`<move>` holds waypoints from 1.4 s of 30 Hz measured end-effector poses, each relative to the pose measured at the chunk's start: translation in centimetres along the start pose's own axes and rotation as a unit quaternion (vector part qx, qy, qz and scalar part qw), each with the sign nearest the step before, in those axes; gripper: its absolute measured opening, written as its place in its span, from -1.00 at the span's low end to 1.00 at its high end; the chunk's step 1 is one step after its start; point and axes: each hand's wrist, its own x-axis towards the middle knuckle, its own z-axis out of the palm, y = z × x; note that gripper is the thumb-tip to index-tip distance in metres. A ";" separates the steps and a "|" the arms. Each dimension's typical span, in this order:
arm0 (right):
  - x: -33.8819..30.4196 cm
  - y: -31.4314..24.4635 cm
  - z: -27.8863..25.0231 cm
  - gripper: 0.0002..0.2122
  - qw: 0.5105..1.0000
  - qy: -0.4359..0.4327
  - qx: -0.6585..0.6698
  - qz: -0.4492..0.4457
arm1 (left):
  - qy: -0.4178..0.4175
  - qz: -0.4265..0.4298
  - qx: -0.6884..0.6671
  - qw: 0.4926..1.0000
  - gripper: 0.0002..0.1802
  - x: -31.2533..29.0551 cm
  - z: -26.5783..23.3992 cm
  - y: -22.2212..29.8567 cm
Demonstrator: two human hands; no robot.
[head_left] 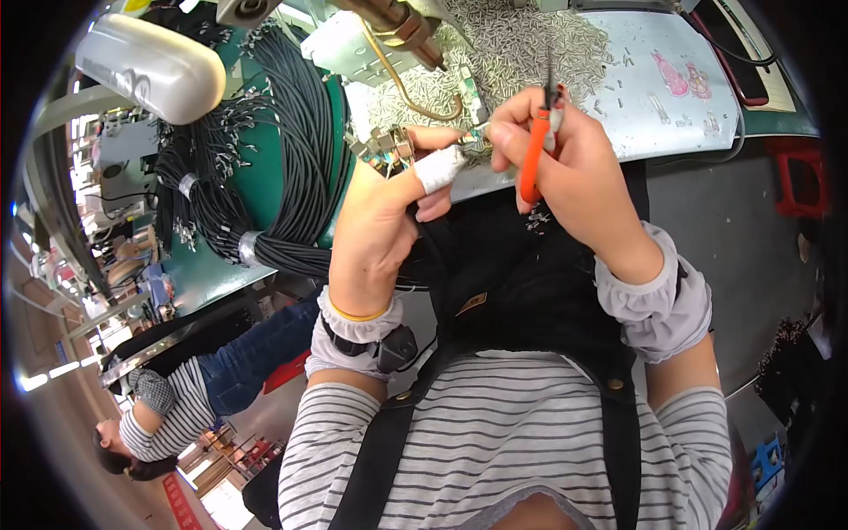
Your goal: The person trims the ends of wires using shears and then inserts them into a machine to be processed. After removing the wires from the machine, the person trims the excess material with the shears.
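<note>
My left hand (pixel 375 225), its thumb wrapped in white tape, is closed around several small metal connectors (pixel 378 152) with thin coloured wires. Opposite it, the fingers of my right hand (pixel 583 181) pinch close to a small wired piece (pixel 477 134) between the two hands. That same right hand also keeps hold of an orange-handled tool (pixel 533 161), its slim dark tip pointing away from me; its exact kind is unclear. Just beyond my fingers stands a small upright green-and-metal part (pixel 471 95), near a bent brown tube (pixel 402 79) and a metal nozzle (pixel 428 51).
Loose small silvery metal pieces (pixel 530 40) are heaped over a light board (pixel 636 132). Bundled black cables (pixel 305 132) lie on the green table (pixel 252 172) at left. A white cylinder (pixel 150 69) hangs at upper left. A red stool (pixel 799 177) stands right; another person (pixel 190 384) is at left.
</note>
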 end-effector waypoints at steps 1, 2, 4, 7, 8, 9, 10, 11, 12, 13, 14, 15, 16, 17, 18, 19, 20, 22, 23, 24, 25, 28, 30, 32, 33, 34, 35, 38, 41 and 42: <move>-0.6 -0.2 0.3 -0.89 1.000 -0.002 0.000 0.000 | 0.001 0.001 -0.001 1.000 -0.86 -0.6 0.1 -0.2; -1.0 -0.4 0.5 -0.89 1.000 -0.003 0.026 0.017 | 0.006 0.011 0.018 1.000 -0.86 -1.1 0.4 -0.3; -1.9 -0.5 1.0 -0.88 0.996 -0.005 0.078 0.051 | 0.016 0.032 0.056 0.998 -0.84 -1.9 0.7 -0.7; -3.1 -0.6 1.5 -0.86 0.984 0.000 0.146 0.102 | 0.016 0.031 0.007 0.999 -0.85 -2.8 0.6 -1.4; -3.4 -0.7 1.6 -0.86 0.975 0.003 0.180 0.127 | 0.015 0.031 -0.017 0.999 -0.85 -3.0 0.5 -1.6; -3.6 -0.7 1.6 -0.86 0.976 0.003 0.180 0.126 | 0.015 0.031 -0.017 0.999 -0.85 -3.1 0.4 -1.7; -3.7 -0.7 1.6 -0.85 0.971 0.001 0.197 0.139 | 0.011 0.033 -0.011 0.999 -0.85 -3.1 0.3 -1.7; -3.8 -0.6 1.7 -0.84 0.965 -0.002 0.213 0.152 | 0.007 0.035 -0.004 0.999 -0.85 -3.1 0.2 -1.7; -3.8 -0.6 1.7 -0.83 0.959 -0.005 0.230 0.165 | 0.004 0.038 0.002 0.999 -0.84 -3.2 0.1 -1.8; -3.8 -0.6 1.6 -0.83 0.959 -0.005 0.230 0.165 | 0.003 0.038 0.002 0.999 -0.84 -3.2 0.2 -1.8; -3.8 -0.7 1.3 -0.83 0.974 -0.002 0.182 0.138 | 0.007 0.037 0.021 0.999 -0.83 -3.4 0.5 -1.7; -3.8 -0.8 0.8 -0.83 0.985 0.001 0.134 0.111 | 0.010 0.036 0.039 0.999 -0.81 -3.5 0.7 -1.6; -3.8 -0.7 0.5 -0.83 0.993 0.003 0.085 0.084 | 0.014 0.036 0.058 0.998 -0.80 -3.5 0.8 -1.6; -4.0 -0.6 -0.2 -0.83 0.998 0.036 0.039 0.027 | 0.015 0.037 0.058 0.998 -0.80 -3.5 0.7 -1.6; -4.3 -0.5 -1.2 -0.84 0.997 0.068 -0.007 -0.029 | 0.052 0.072 0.068 0.994 -0.78 -3.6 0.8 -1.7; -4.2 0.1 -2.3 -0.84 0.978 0.169 -0.006 -0.120 | 0.089 0.108 0.078 0.987 -0.76 -3.6 0.9 -1.7; -3.8 0.6 -3.5 -0.85 0.941 0.267 -0.004 -0.209 | 0.126 0.143 0.088 0.978 -0.74 -3.7 0.8 -1.7; -3.6 -0.3 -5.7 -0.86 0.815 0.428 -0.055 -0.387 | 0.089 0.142 0.067 0.984 -0.73 -4.0 0.4 -1.4; -4.3 0.2 -5.6 -0.86 0.815 0.427 -0.054 -0.387 | 0.053 0.140 0.049 0.988 -0.72 -4.2 0.0 -1.3; -5.5 1.0 -5.1 -0.88 0.850 0.338 -0.070 -0.398 | 0.017 0.138 0.031 0.990 -0.71 -4.5 -0.2 -1.3; -6.4 1.4 -4.8 -0.88 0.877 0.244 -0.084 -0.406 | 0.018 0.140 0.032 0.990 -0.71 -4.7 -0.1 -1.3; -5.5 1.6 0.1 -0.80 0.952 -0.098 -0.220 -0.190 | -0.116 0.148 -0.048 0.981 -0.71 -5.3 0.4 -0.7; -5.2 3.9 3.3 -0.79 0.962 -0.151 -0.118 -0.197 | -0.064 0.165 -0.016 0.984 -0.69 -5.7 1.6 -0.5; -5.4 4.7 4.0 -0.79 0.969 -0.160 -0.113 -0.152 | 0.043 0.193 0.046 0.979 -0.63 -6.2 2.5 -0.4; -5.4 4.8 4.2 -0.80 0.975 -0.164 -0.108 -0.105 | 0.045 0.198 0.046 0.978 -0.63 -6.3 2.1 -0.7; -5.4 4.9 4.5 -0.80 0.979 -0.167 -0.103 -0.057 | 0.042 0.196 0.111 0.973 -0.60 -6.4 1.2 -1.3; -5.5 4.9 4.6 -0.80 0.978 -0.171 -0.104 -0.060 | 0.038 0.192 0.175 0.965 -0.57 -6.4 0.4 -1.9; -5.8 4.9 4.6 -0.81 0.963 -0.177 -0.167 -0.117 | 0.015 0.129 0.227 0.965 -0.55 -6.9 -1.0 -2.0; -6.1 4.7 5.3 -0.84 0.970 -0.122 -0.175 -0.114 | -0.029 0.007 0.203 0.979 -0.58 -7.5 -1.8 -1.8; -6.1 4.6 5.5 -0.86 0.973 -0.093 -0.178 -0.111 | -0.016 0.031 0.213 0.976 -0.64 -7.6 -1.9 -1.9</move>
